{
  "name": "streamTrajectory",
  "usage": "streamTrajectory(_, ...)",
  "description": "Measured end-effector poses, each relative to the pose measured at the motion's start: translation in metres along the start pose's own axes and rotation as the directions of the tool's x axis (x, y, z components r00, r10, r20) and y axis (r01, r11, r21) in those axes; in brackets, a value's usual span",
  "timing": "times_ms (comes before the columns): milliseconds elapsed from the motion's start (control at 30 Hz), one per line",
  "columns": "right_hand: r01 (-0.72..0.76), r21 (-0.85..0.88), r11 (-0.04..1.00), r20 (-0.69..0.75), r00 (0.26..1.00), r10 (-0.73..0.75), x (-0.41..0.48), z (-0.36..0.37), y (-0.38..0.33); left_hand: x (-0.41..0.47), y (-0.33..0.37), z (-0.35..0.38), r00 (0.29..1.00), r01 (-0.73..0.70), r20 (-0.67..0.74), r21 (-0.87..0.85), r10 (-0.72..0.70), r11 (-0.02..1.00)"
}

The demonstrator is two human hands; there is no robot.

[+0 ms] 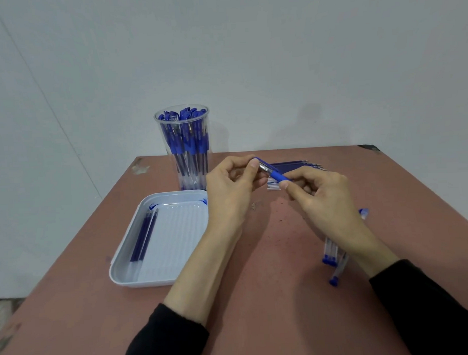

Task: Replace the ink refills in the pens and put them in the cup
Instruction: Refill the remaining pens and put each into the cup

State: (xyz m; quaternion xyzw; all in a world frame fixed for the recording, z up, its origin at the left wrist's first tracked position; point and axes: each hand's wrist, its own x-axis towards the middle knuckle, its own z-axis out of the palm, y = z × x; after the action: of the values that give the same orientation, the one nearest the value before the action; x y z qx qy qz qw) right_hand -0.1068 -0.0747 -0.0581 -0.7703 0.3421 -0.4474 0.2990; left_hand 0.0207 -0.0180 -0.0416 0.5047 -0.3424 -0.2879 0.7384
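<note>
Head-cam view down onto reddish-brown worktop [258, 304]. Mid-frame, above worktop: blue pen [274, 173], tilted, pinched at both ends. Left hand [233, 185] grip closed on pen's upper end, thumb & fingers curled round it; right hand [321, 193] grip closed on lower end, at its blue rubber part. Behind left hand, near wall: clear cup [184, 152], upright, packed w/ blue pens. Left of hands: white tray [157, 282] w/ two dark-blue refills [145, 239] side by side along its left wall. Just behind hands: row of spare refills [293, 164] flat on worktop. Under right forearm: few clear pens [333, 256] w/ blue ends, partly hidden. Black sleeves [166, 336] on both arms.
</note>
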Motion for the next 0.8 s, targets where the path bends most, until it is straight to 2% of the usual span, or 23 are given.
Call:
streamTrajectory(233, -0.007, 0.113, 0.994, 0.079, 0.997, -0.002, -0.005, 0.007, -0.005, -0.007, 0.003, 0.003, 0.992, -0.124, -0.009, 0.151, 0.127, 0.981)
streamTrajectory(333, -0.007, 0.118, 0.993, 0.118, 0.993, -0.007, -0.006, 0.006, -0.007, -0.006, 0.03, -0.004, 0.956, -0.272, -0.046, 0.219, 0.289, 0.937)
streamTrajectory(400, -0.016, 0.095, 0.995, 0.132, 0.991, 0.003, -0.005, 0.005, -0.007, 0.003, 0.064, -0.015, 0.894, -0.405, -0.098, 0.243, 0.438, 0.881)
streamTrajectory(500, -0.005, 0.084, 0.996, 0.163, 0.987, -0.009, -0.007, 0.006, -0.007, 0.022, 0.118, -0.036, 0.727, -0.614, -0.125, 0.323, 0.676, 0.72)
streamTrajectory(567, 0.014, 0.069, 0.998, 0.178, 0.984, -0.027, -0.009, 0.008, -0.008, 0.037, 0.142, -0.048, 0.627, -0.677, -0.08, 0.435, 0.774, 0.594)
streamTrajectory(600, 0.021, 0.062, 0.998, 0.186, 0.982, -0.033, -0.01, 0.008, -0.008, 0.045, 0.15, -0.053, 0.608, -0.677, -0.047, 0.491, 0.793, 0.548)
streamTrajectory(667, 0.028, 0.07, 0.997, 0.198, 0.979, -0.042, -0.01, 0.008, -0.01, 0.058, 0.156, -0.06, 0.629, -0.643, 0.014, 0.573, 0.777, 0.509)
streamTrajectory(800, 0.029, 0.075, 0.997, 0.194, 0.98, -0.043, -0.01, 0.006, -0.012, 0.075, 0.145, -0.067, 0.705, -0.569, 0.076, 0.653, 0.705, 0.499)
